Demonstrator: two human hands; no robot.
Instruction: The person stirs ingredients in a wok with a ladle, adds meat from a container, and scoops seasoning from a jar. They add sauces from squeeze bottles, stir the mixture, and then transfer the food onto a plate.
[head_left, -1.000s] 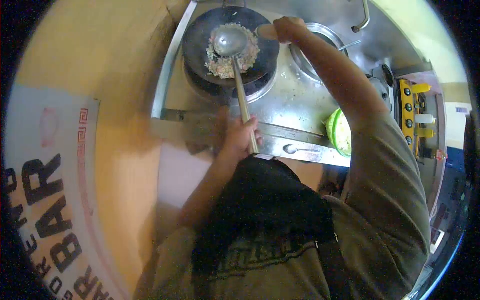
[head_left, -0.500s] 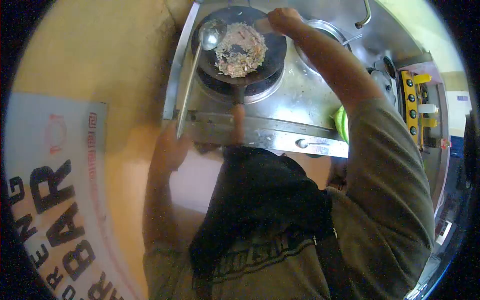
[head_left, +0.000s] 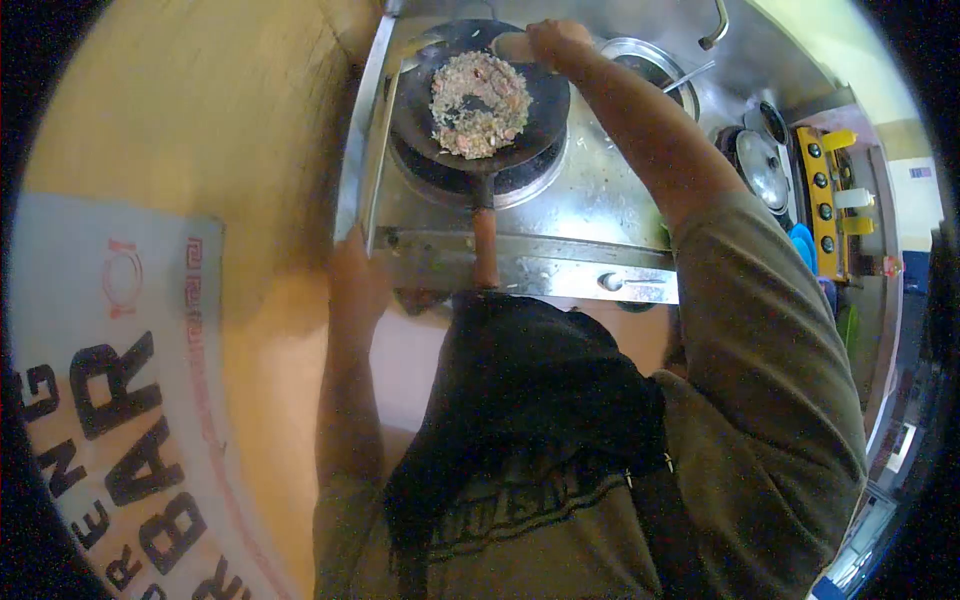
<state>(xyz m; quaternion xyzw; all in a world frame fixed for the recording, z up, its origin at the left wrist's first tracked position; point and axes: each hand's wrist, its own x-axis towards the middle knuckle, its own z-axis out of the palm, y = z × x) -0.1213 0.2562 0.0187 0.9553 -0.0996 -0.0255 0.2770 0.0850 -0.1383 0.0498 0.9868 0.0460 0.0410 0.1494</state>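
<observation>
A dark wok (head_left: 545,115) with a wooden handle (head_left: 485,250) rests on a burner, with a ring of fried rice-like food (head_left: 480,140) inside it. My left hand (head_left: 357,265) is closed round the lower end of a long metal ladle (head_left: 381,150). The ladle's bowl, blurred, lies at the wok's upper left rim, off the food. Over the wok's far right edge, my right hand (head_left: 560,45) grips a pale tan object (head_left: 514,47), whose kind I cannot make out. It is tipped toward the food.
Right of the wok stands a round metal pot (head_left: 640,48) with a utensil in it. A tap (head_left: 715,30) hangs above. Farther right are a lidded pan (head_left: 762,170), a yellow rack (head_left: 822,200) and squeeze bottles (head_left: 855,198). A spoon (head_left: 625,282) lies along the front ledge.
The ladle has moved from over the food to the wok's left rim. My right hand and the tan object have shifted slightly left. The view has shifted a little.
</observation>
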